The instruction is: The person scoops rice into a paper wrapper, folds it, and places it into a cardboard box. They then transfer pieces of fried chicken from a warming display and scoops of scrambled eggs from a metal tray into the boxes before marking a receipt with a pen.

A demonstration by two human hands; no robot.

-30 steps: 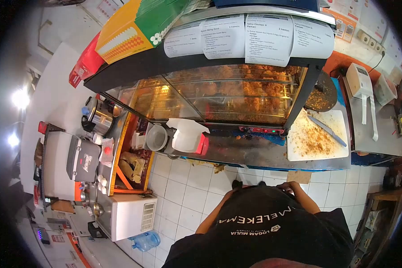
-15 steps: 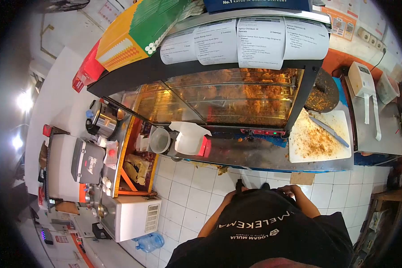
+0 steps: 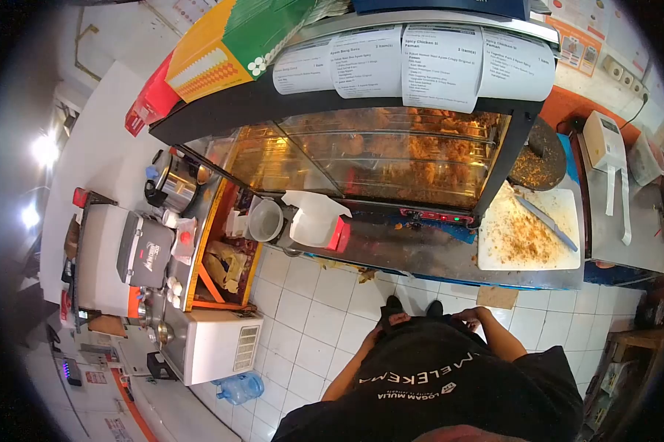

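Observation:
My left hand (image 3: pixel 397 320) is at the front of my waist, against the black shirt (image 3: pixel 450 368). Its fingers are partly visible beside something dark, and I cannot make out a grip. My right hand (image 3: pixel 467 317) is at the other side of the waist, at the shirt's edge, its fingers mostly hidden. Beyond both hands stands a steel counter (image 3: pixel 413 254) with a white cutting board (image 3: pixel 564 214) covered in brown crumbs. A knife (image 3: pixel 547 222) lies on the board. An open white box (image 3: pixel 315 221) sits beside a grey bowl (image 3: pixel 265 220).
A glass display case (image 3: pixel 391 158) of fried food carries hanging paper slips (image 3: pixel 440 70). A stone mortar (image 3: pixel 540 158) and a label printer (image 3: pixel 605 140) are at the right. At the left are a rice cooker (image 3: pixel 177 184), a white freezer (image 3: pixel 221 350) and a blue water bottle (image 3: pixel 240 388).
The view has shifted slightly. My left hand has moved inward over the shirt front, and my right hand has drawn closer in to the waist. Both shoes now show more clearly.

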